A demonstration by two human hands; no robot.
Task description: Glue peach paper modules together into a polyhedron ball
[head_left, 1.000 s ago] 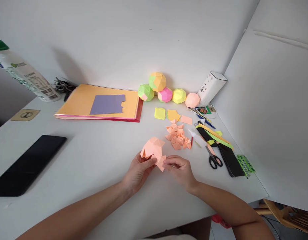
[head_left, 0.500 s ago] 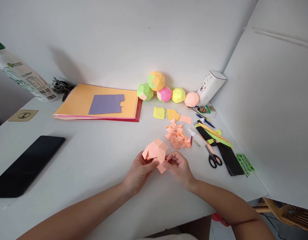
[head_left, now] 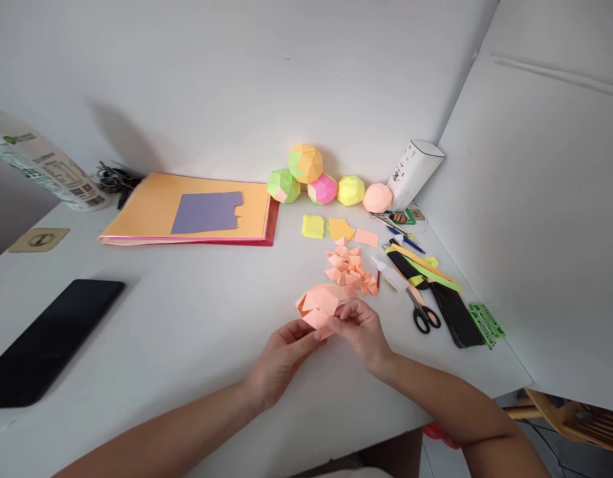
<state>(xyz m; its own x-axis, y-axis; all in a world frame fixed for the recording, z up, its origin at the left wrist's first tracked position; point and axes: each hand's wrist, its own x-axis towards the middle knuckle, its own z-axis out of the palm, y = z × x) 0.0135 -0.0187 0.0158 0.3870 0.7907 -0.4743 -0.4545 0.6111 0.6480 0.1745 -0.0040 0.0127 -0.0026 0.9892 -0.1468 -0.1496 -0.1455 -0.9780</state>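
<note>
A partly joined, faceted peach paper model [head_left: 320,304] is held above the front of the white table, with an open hollow showing on its left side. My left hand [head_left: 291,348] pinches its lower edge between thumb and fingers. On the other side, my right hand [head_left: 358,330] is closed on the model's lower right edge, thumb in front and fingers curled behind. Just beyond the model lies a pile of folded peach paper pieces [head_left: 350,265]. The undersides of both hands' grips are hidden.
Finished paper balls [head_left: 305,163] stand against the wall. Sticky notes [head_left: 313,227] lie before them. Scissors [head_left: 424,317], pens and a black phone [head_left: 454,313] are at right. Coloured paper sheets [head_left: 151,199], a black tablet-like slab [head_left: 57,338] and a white bottle [head_left: 47,166] are at left.
The paper model has been turned in my hands and shifted slightly right. Its lower flap now sits up against the body, and the hollow faces left. Both hands keep hold.
</note>
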